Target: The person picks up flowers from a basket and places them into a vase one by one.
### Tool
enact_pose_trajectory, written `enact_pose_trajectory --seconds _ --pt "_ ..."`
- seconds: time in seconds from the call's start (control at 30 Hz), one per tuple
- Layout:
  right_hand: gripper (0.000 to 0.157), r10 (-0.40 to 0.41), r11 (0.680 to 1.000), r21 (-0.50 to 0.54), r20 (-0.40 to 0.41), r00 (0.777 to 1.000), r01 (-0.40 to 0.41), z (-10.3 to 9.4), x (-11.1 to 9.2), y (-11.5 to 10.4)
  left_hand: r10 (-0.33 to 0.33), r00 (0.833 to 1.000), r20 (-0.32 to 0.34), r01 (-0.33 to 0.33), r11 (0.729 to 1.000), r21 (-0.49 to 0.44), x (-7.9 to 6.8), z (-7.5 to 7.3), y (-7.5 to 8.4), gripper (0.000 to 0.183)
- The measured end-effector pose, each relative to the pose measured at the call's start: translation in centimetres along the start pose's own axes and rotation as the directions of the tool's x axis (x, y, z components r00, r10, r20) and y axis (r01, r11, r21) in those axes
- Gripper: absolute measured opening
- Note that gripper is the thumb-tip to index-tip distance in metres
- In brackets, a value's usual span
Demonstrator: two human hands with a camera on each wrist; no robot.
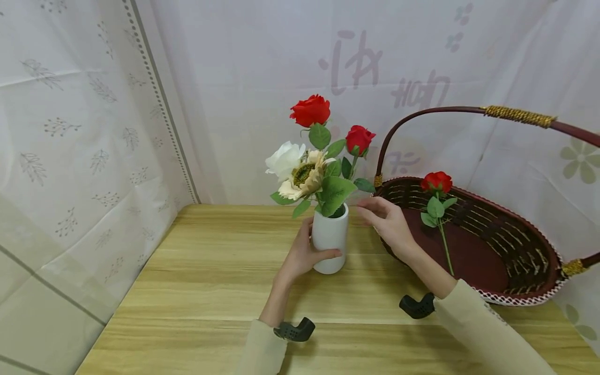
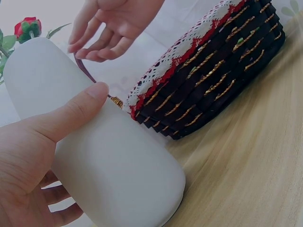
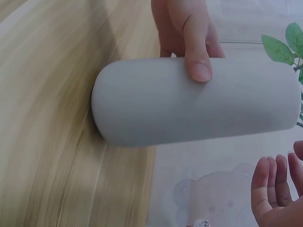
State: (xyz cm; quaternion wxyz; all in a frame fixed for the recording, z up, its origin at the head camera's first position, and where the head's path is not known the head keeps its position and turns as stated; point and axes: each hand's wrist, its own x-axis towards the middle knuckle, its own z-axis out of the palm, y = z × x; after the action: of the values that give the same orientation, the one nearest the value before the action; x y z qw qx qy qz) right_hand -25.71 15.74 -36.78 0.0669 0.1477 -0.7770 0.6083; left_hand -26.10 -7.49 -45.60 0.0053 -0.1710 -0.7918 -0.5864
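A white vase (image 1: 330, 239) stands upright on the wooden table, and my left hand (image 1: 304, 254) holds it round its lower body, thumb across the front. Out of the vase rise a tall red rose (image 1: 311, 111), a shorter red rose (image 1: 359, 139), a white flower (image 1: 285, 160) and a cream flower with a dark centre (image 1: 304, 176). Beside the rim, apart from the vase, hovers my right hand (image 1: 392, 225) with loosely bent fingers and nothing between them. Another red rose (image 1: 437, 182) lies in the dark wicker basket (image 1: 515, 229), right of that hand.
The basket's tall arched handle (image 1: 436, 110) rises at the right, behind my right hand. Its lace-trimmed rim (image 2: 170, 56) shows in the left wrist view. Wooden tabletop (image 1: 211, 291) extends left of the vase, with a patterned white curtain (image 1: 244, 104) behind.
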Motion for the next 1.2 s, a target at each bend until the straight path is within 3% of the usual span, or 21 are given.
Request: enact_pose_trajectory --seconds 0.53,1.2 --pt "0.031 -0.003 0.987 -0.158 0.016 1.0 0.005 -4.5 -0.5 0.4 -0.001 1.0 -0.004 0.001 1.0 -0.022 -0.1 0.0 0.1 0.097" --pt "0.052 0.149 0.948 -0.286 0.006 0.989 -0.141 -11.8 0.1 0.9 -0.005 1.0 -0.005 0.005 1.0 -0.016 -0.1 0.1 0.1 0.098"
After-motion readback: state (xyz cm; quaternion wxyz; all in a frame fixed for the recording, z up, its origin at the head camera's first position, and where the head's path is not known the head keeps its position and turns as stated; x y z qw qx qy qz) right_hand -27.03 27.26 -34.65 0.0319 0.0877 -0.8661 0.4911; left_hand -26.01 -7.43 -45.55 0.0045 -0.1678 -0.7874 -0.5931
